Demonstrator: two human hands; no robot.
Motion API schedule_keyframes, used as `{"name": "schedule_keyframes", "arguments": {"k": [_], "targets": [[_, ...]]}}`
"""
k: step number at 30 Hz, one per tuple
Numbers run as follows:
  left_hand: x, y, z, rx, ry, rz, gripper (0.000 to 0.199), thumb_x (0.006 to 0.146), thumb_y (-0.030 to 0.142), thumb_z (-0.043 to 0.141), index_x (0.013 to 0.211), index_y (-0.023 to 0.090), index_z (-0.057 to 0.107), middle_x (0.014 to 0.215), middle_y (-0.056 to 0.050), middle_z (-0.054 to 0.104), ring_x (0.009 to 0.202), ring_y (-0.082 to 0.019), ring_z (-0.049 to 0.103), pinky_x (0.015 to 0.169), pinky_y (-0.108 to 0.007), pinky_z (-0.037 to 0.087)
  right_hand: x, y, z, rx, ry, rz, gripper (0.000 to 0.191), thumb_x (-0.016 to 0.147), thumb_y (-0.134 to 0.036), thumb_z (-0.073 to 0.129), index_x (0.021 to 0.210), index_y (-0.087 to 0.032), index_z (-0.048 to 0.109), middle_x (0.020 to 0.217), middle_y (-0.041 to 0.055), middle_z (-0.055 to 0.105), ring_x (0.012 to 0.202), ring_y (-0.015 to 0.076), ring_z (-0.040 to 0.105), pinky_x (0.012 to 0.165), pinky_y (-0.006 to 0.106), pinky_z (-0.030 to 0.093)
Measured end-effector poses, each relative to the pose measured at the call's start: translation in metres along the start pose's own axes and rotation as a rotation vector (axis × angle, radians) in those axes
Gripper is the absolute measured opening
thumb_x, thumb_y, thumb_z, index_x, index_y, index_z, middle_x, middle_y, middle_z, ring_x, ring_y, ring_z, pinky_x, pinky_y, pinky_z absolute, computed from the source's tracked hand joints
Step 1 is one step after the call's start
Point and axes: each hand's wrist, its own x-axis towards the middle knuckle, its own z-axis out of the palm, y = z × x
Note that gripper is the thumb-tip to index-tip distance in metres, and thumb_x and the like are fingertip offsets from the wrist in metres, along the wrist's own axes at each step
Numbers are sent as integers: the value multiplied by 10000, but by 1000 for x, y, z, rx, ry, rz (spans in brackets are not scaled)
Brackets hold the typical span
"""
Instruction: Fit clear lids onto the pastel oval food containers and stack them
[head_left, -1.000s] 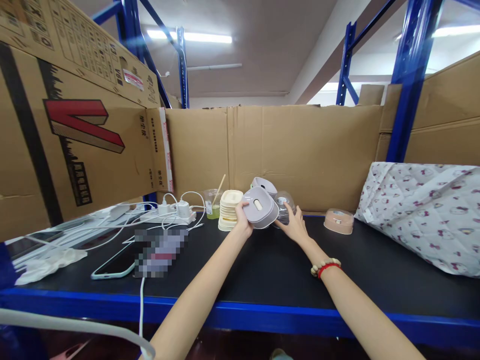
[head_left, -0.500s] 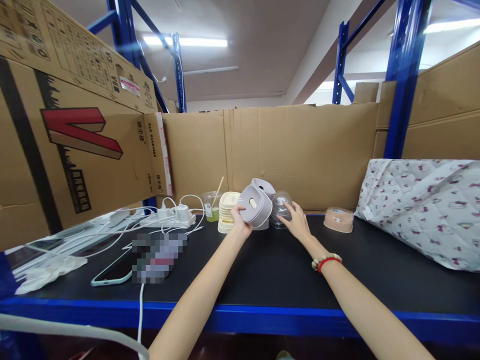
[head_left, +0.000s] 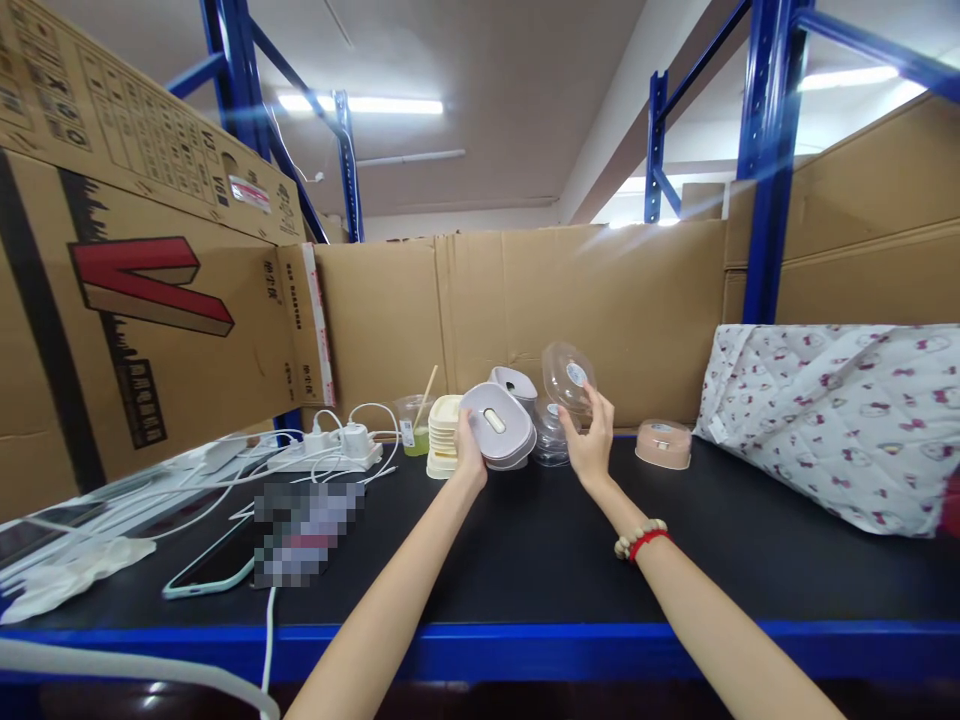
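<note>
My left hand grips a light grey-purple container by its left side, its face with a cream oval tilted toward me. Raised beside it, a clear plastic cover with a round label is held in the fingers of my right hand. Below that cover, more clear covers stand stacked on the black shelf. Another grey-purple container shows behind the held one. Left of my left hand is a stack of cream pieces.
A pink covered container sits at the right, before a patterned quilted bag. A cup with green liquid, a power strip with cables and a phone lie left. Cardboard stands behind.
My right hand has taken hold of a clear cover and lifted it off the clear stack. The container in my left hand has turned, its face now more toward me. The view has shifted slightly.
</note>
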Motion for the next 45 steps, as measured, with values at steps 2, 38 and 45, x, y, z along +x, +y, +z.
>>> {"name": "schedule_keyframes", "arguments": {"k": [2,38,45], "targets": [[-6,4,3,-78,24,-46,152,865,281,508,922,171,595,899,-16,626,775,-114,603,662,-179,479,-2,-12,1,59,-73,-88,561,804,-573,468,1208,-187,524,1168,130,483,1018,216,562,924,391,435],[1,-3,-1,75,-258,305,451,507,478,621,800,167,477,794,-20,559,833,-190,557,732,-279,457,-20,-35,16,404,-380,168,634,730,-565,511,1199,-146,433,1107,149,578,882,217,608,743,353,501],[1,-3,-3,92,-394,313,457,493,473,634,803,160,514,777,-16,559,804,-184,556,735,-283,464,-21,-35,19,446,-386,257,621,719,-616,479,1110,-134,497,1111,142,601,1067,270,550,882,392,450]]}}
